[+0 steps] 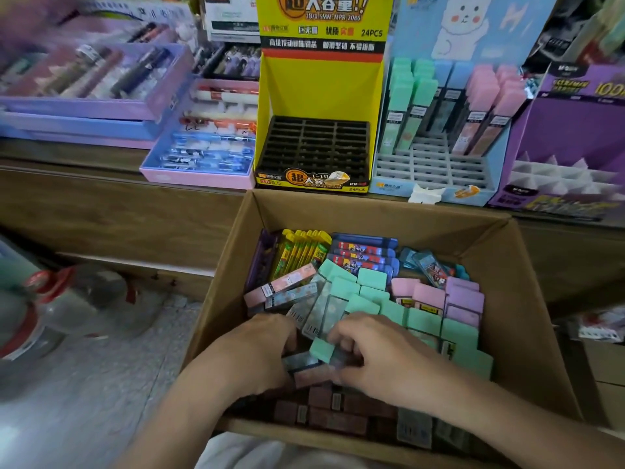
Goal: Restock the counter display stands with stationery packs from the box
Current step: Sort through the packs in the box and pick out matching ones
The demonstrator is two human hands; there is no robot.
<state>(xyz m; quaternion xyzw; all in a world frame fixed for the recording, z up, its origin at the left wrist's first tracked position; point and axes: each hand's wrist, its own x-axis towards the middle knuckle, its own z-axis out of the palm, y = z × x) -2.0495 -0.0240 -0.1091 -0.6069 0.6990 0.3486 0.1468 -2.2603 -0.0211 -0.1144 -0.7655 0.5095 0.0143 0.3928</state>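
An open cardboard box sits in front of me, full of stationery packs in green, pink, purple, yellow and dark red. Both hands are down inside its near part. My left hand curls round a small bunch of slim packs. My right hand pinches a green-capped pack between them. On the counter behind stands a yellow display stand whose black slotted tray holds nothing. Beside it, a light blue stand holds green, blue and pink packs in its back rows.
A purple stand is at the right edge of the counter. Pink and lilac pen trays fill the left side. The wooden counter front runs behind the box. Clear bottles with red caps lie on the floor at left.
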